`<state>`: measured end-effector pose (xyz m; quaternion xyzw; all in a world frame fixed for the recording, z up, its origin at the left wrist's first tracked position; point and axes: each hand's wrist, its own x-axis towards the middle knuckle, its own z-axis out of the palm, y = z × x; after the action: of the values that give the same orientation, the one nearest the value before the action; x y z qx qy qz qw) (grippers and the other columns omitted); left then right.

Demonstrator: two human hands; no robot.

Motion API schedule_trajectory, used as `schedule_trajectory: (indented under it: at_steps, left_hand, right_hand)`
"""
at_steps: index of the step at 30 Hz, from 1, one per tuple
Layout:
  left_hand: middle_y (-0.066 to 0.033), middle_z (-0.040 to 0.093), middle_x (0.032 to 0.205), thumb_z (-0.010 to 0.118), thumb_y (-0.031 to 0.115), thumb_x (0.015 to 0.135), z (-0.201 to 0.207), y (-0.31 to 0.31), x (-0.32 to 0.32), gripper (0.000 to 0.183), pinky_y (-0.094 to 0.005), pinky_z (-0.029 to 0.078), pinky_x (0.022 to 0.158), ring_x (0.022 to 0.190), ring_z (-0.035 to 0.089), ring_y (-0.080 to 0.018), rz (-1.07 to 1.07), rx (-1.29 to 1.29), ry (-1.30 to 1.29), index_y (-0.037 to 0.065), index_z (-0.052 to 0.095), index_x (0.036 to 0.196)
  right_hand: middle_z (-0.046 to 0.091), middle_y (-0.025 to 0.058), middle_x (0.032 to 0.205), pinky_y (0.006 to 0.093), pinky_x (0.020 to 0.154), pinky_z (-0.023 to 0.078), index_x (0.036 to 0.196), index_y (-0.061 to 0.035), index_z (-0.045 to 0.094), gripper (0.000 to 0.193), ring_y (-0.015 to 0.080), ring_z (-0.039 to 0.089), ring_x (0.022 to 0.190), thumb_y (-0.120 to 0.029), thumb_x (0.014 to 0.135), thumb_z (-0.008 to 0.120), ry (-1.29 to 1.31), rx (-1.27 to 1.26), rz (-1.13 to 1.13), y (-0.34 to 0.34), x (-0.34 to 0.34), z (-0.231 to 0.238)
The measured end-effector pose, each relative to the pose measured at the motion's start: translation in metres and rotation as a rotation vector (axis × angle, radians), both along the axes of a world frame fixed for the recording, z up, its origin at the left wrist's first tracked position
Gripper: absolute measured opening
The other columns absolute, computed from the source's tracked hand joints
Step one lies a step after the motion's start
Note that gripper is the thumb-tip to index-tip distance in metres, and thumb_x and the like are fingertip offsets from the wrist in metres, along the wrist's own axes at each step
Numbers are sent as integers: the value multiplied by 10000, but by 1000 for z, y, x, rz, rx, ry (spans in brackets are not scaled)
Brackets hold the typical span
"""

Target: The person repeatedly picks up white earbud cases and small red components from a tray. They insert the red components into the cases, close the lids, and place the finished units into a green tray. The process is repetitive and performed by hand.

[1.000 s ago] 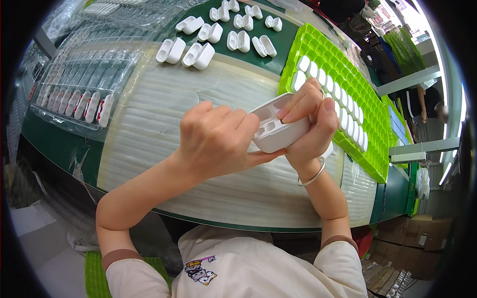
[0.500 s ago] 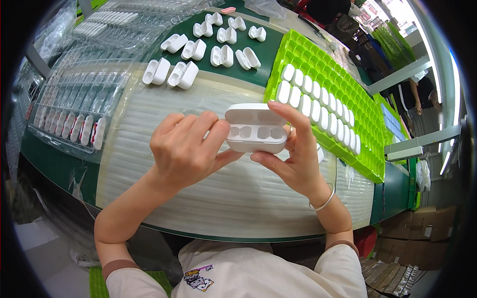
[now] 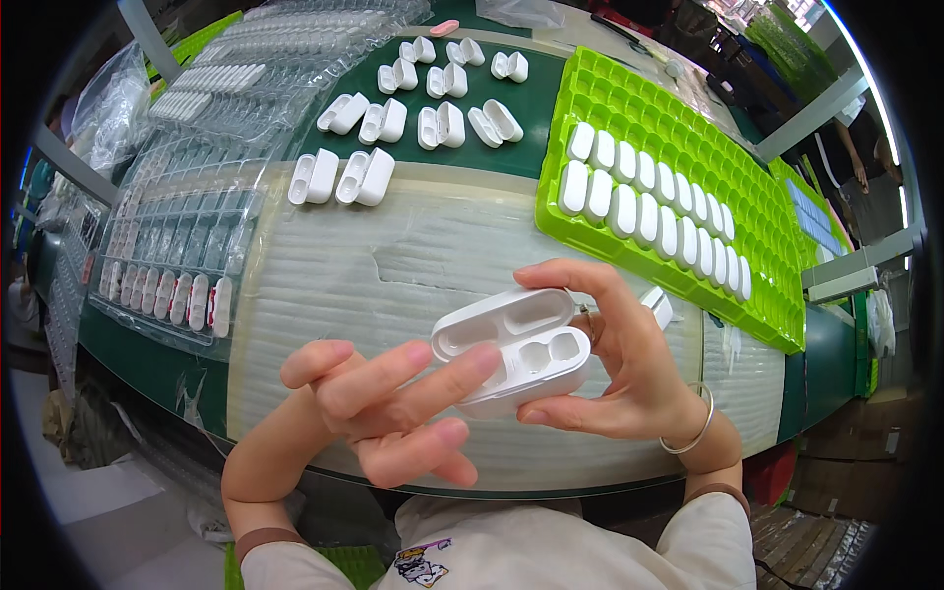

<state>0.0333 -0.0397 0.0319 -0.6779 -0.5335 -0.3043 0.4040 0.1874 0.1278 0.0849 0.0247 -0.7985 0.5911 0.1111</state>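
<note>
"White plastic, smooth and rounded at the ends: that is the case (image 3: pixel 518 342) you have raised above the pale sheet (image 3: pixel 315 256), its lid tipped back from the base."

"And your grip on it?"

"Your right hand (image 3: pixel 634 379) pinches it, thumb low on the base, forefinger over the lid. Your left hand (image 3: pixel 379 403) is loosely spread, one fingertip in front of the case's left end; whether it touches, I cannot tell."

"What does that finger cover?"

"Most of your left-hand hollows. On the right you have two in plain view, side by side, and the lid has two long ones inside."

"Your other right fingers?"

"Mostly lost behind the case. Beyond that hand sits a second case (image 3: pixel 659 307), partly covered by it."

"Farther out?"

"Your green tray (image 3: pixel 693 128) holds white pieces (image 3: pixel 621 211), their lower ends sunk in its cells. Open cases (image 3: pixel 449 126) stand on the bench (image 3: pixel 541 93). In the clear tray (image 3: pixel 187 236) to your left, glare blurs the small parts."
</note>
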Motion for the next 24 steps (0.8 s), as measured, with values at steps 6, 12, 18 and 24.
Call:
schedule_trajectory:
  at_steps: [6,12,18,24]
  left_hand:
    - [127,592,1115,173,670,850,-4,8,-1,546,-379,140,1021,1174,371,-120,2,-16,33,237,250,1173]
    - [121,622,1059,149,599,895,-1,16,4,512,-406,98,1032,1114,450,-88,15,-110,7,258,254,1262]
    - [50,645,1024,183,537,926,-12,25,-2,480,-382,148,998,910,554,-65,-102,-89,-30,251,470,1183]
    - [-24,600,938,413,480,900,-8,24,-2,381,-358,332,801,741,492,-155,-326,-203,-393,166,500,1097]
  right_hand:
    - [489,131,1220,323,785,509,1250,-6,359,681,247,627,949,-141,705,746,25,46,-31,-1,0,-2]
    - [590,154,1060,331,729,505,1226,-12,368,630,288,644,865,-175,730,720,-75,-4,29,-3,0,-3]
    - [649,147,776,320,674,486,1180,-21,391,574,289,655,783,-193,736,710,-142,-21,26,3,-5,-13]
    - [656,140,751,312,655,477,1172,-23,398,556,285,657,759,-184,738,705,-158,98,30,1,-11,-16]
